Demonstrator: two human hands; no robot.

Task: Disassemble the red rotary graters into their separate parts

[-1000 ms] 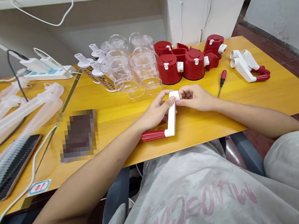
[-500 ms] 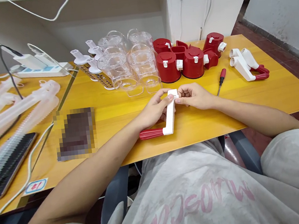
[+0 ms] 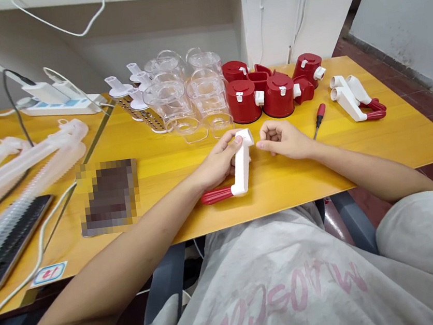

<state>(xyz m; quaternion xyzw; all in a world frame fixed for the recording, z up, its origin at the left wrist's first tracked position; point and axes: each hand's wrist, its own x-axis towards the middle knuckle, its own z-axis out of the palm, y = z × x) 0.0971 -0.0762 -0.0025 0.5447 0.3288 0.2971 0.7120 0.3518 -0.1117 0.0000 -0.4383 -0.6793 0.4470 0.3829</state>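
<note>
My left hand (image 3: pixel 218 161) is shut on a white crank handle (image 3: pixel 241 164), gripping the arm near its upper end. The crank's red ribbed grip (image 3: pixel 216 196) lies toward the left and rests at or just above the yellow table (image 3: pixel 171 173). My right hand (image 3: pixel 284 140) is just to the right of the crank, not touching it. Its fingers are loosely curled and it holds nothing. A red-handled screwdriver (image 3: pixel 320 118) lies beyond my right hand.
Red lidded containers (image 3: pixel 243 101) stand beyond my hands, beside clear plastic containers (image 3: pixel 168 100) and perforated metal graters (image 3: pixel 128 100). More white-and-red cranks (image 3: pixel 350 97) lie at the right. Translucent corrugated tubes (image 3: pixel 25 163), a phone (image 3: pixel 12 243) and a power strip (image 3: pixel 62 108) are at the left.
My right hand has let go of the crank and moved right, leaving a gap. The crank, now held by my left hand alone, has tilted slightly.
</note>
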